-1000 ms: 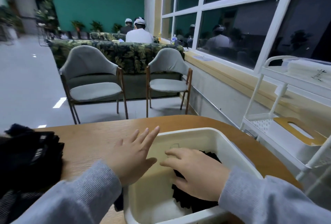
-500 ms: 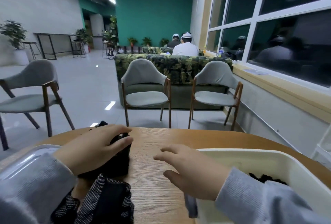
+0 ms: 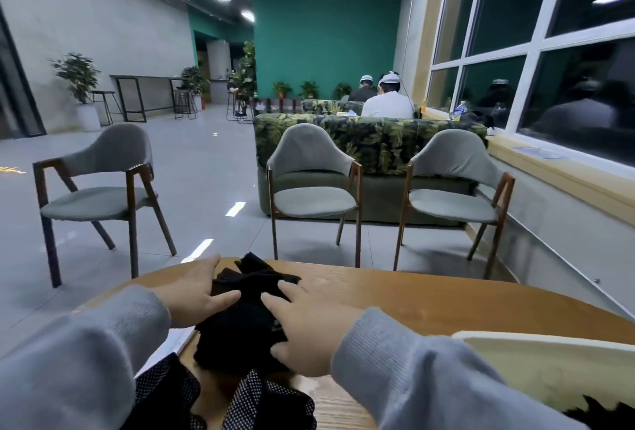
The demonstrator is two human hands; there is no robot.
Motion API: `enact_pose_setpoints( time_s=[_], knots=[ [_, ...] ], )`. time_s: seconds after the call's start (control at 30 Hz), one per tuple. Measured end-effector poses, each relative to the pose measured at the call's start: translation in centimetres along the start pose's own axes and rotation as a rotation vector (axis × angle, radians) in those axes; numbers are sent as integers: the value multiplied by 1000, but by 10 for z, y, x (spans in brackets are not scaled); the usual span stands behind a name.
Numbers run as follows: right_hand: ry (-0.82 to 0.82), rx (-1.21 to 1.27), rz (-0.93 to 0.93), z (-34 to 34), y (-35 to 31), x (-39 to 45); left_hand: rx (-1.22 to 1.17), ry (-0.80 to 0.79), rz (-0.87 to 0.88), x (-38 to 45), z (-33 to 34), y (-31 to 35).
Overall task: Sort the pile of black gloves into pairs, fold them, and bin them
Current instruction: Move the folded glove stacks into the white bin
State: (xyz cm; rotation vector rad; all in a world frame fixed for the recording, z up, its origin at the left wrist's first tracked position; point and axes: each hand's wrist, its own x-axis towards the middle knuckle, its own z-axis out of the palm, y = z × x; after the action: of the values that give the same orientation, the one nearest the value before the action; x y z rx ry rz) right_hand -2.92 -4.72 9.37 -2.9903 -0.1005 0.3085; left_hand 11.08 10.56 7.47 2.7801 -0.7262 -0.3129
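Black gloves (image 3: 247,312) lie between 2 flat hands (image 3: 196,295) on them

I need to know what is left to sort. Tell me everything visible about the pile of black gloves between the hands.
The pile is a rumpled heap of black, soft, knit-looking gloves, lying on the wooden table near its front edge. A few fingers stick up at the far end. Single gloves cannot be counted. The left hand touches its left side and the right hand rests on its right side, fingers fairly straight. Just in front lie dotted black gloves.
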Motion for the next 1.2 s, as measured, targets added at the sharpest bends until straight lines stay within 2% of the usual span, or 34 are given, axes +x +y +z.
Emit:
enact_pose_setpoints(
  time_s=[0.2,0.3,0.4,0.57,0.83,1.2],
  knots=[
    [153,79,75,28,-6,71,-433,-8,-243,45,39,-24],
    [203,143,131,50,0,91,-524,43,-192,49,60,-25],
    [168,176,193,72,9,102,-546,54,-102,45,76,-26],
    [90,53,210,98,21,109,-582,117,-37,50,98,-28],
    [-13,54,248,98,24,117,-766,134,-252,58,100,-35],
    [-108,104,274,96,26,124,-870,173,-376,61,98,-43]
  ],
)
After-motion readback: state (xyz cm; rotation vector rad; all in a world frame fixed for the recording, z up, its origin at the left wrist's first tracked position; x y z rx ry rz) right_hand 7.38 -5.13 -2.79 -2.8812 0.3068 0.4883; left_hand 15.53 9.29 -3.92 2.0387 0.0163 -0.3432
